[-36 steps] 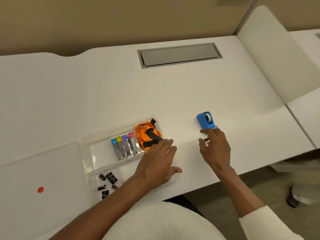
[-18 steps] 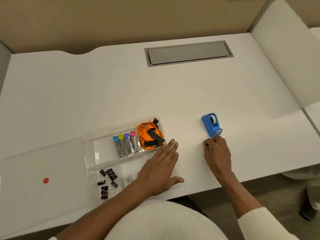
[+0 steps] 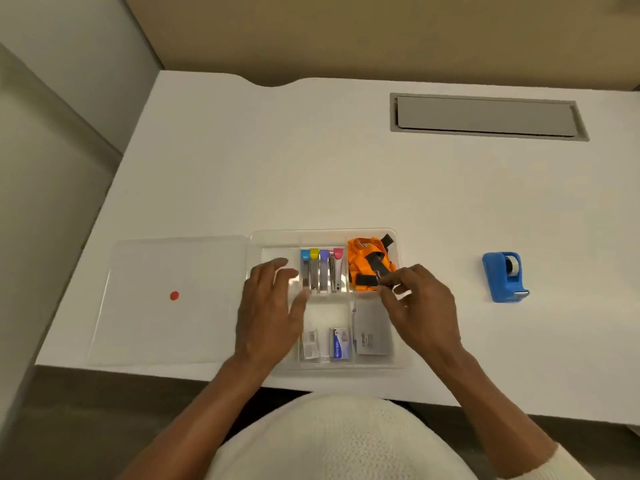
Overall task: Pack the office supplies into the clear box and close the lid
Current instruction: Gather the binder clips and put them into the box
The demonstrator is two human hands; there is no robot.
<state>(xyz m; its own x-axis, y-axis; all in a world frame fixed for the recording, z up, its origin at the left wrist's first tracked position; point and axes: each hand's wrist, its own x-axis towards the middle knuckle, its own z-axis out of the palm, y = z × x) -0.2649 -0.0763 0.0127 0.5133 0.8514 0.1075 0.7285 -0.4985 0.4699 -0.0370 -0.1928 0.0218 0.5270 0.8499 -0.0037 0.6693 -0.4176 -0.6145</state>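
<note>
The clear box (image 3: 322,232) lies near the desk's front edge, its lid (image 3: 166,323) with a red dot folded open to the left. Its compartments hold several small staplers with coloured ends (image 3: 322,271), an orange lanyard (image 3: 362,259), small staple boxes (image 3: 341,342) and a grey card box (image 3: 372,329). My left hand (image 3: 270,313) rests flat on the box's left side, fingers apart, hiding what is under it. My right hand (image 3: 422,306) hovers over the box beside the lanyard and pinches a small clip (image 3: 383,280) between thumb and fingertips. A blue tape dispenser (image 3: 504,277) stands on the desk to the right.
The white desk (image 3: 311,168) has a grey cable hatch (image 3: 485,116) at the back right. A beige wall runs behind it, and a pale partition stands at the left. The desk's front edge is just below the box.
My right hand picked up the small clip beside the tape dispenser and carried it left over the box. My left hand shifted to the box's left side. The view swung left.
</note>
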